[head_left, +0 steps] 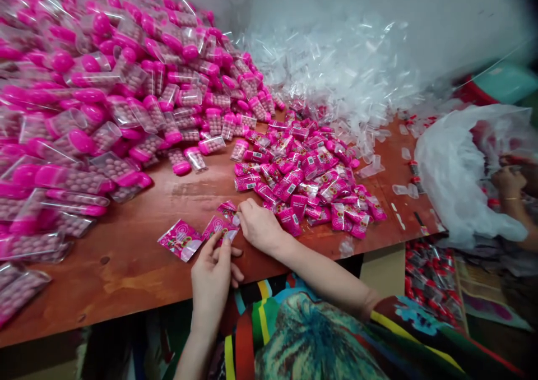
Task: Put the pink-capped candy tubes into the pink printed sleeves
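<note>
Packet (216, 225) pinched in left hand (212, 273), another packet (227, 208) at right hand (259, 224) (can't tell if clamped tbh), pile (309, 175) right of grip.

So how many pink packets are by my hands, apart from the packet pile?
3 visible: one packet, the leftmost, on the table; a second packet at your left hand; a third packet at your right hand. More may be hidden.

Place: a small packing workshop.
Wooden table (138, 279): bulk heaps of pink-capped containers (126, 111), pink packets (311, 167), clear plastic pieces (328, 66).
Right side: a co-worker's hand (509, 181) near a large whitish bag (443, 164).
</note>
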`<state>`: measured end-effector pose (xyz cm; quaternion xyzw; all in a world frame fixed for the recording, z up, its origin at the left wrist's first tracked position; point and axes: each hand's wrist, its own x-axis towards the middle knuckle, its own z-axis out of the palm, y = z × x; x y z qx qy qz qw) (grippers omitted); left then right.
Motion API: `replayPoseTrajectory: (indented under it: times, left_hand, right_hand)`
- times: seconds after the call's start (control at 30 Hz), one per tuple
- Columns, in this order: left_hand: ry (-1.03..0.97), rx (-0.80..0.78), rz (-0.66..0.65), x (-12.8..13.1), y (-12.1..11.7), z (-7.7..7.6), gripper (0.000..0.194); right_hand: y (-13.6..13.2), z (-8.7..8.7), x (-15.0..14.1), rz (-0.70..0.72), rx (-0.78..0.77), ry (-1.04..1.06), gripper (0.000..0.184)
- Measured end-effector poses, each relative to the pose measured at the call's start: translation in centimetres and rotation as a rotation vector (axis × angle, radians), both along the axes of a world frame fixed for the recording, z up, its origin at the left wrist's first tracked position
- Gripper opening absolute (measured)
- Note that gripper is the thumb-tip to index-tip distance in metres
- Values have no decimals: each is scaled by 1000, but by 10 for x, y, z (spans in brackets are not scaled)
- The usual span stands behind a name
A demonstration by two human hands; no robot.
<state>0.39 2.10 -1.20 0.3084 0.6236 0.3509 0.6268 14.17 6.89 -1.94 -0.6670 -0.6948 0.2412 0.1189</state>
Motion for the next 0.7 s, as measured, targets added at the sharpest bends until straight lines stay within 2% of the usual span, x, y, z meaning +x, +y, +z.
replayPoseTrajectory:
  times: [0.1, 0.17, 0.2, 0.27, 0.37, 0.43, 0.57, 0.7]
  left_hand:
    - [-45, 25, 31, 5, 4, 7, 56]
    - [-126, 10, 72, 10, 9, 11, 41]
    - [-167, -2, 95, 12, 12, 12, 36]
    - [-221, -15, 119, 14, 17, 13, 34]
    - [-223, 8, 87, 14, 20, 13, 33]
    - [-210, -5, 66, 13, 20, 13, 32]
    - [-216, -35, 64, 10, 20, 17, 30]
    - [-239, -34, 52, 8, 20, 19, 37]
  right_hand:
    - [-10, 3, 12, 46, 114, 301, 12]
    - [-16, 6, 15, 36, 114, 489, 8]
    - [-17, 7, 15, 2, 83, 598, 6]
    - [-19, 7, 13, -107, -20, 872, 16]
    - [-16, 5, 9, -220, -176, 1223, 28]
    - [-15, 5, 9, -219, -180, 1270, 25]
    - [-17, 5, 11, -128, -85, 1133, 19]
    - [-18, 8, 12, 1, -47, 995, 20]
